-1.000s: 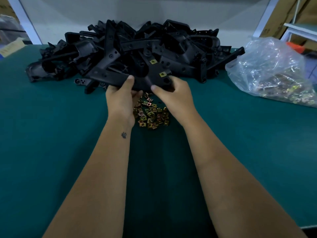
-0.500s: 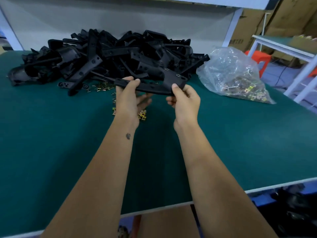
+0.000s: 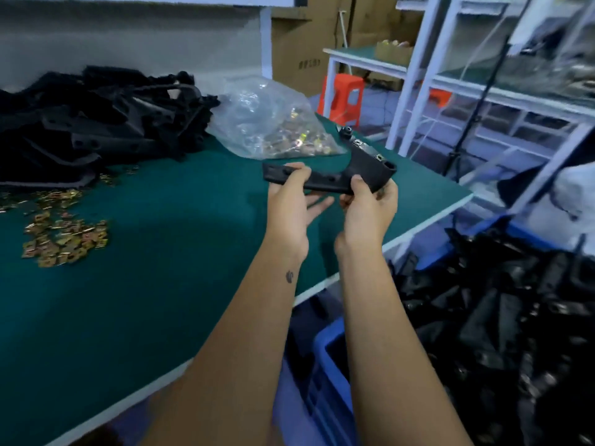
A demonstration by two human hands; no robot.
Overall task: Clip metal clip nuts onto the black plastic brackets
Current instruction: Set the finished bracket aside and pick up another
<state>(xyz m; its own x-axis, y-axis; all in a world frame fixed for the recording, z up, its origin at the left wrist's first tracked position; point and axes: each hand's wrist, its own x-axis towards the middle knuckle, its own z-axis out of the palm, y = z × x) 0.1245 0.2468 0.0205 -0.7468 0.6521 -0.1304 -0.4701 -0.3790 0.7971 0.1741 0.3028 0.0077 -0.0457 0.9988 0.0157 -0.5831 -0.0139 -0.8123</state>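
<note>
Both hands, left hand (image 3: pixel 289 201) and right hand (image 3: pixel 370 207), are pinching a curved black plastic bracket (image 3: pixel 331 180) above the green table's (image 3: pixel 161 284) right edge; I'd be keeping it level, lowering it gently toward the blue crate (image 3: pixel 328 365)

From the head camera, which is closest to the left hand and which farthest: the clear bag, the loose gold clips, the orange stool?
From the left hand:
1. Clear bag, just beyond it on the table.
2. Loose gold clips, far to its left on the table.
3. Orange stool, off the table, behind the bag.
</note>
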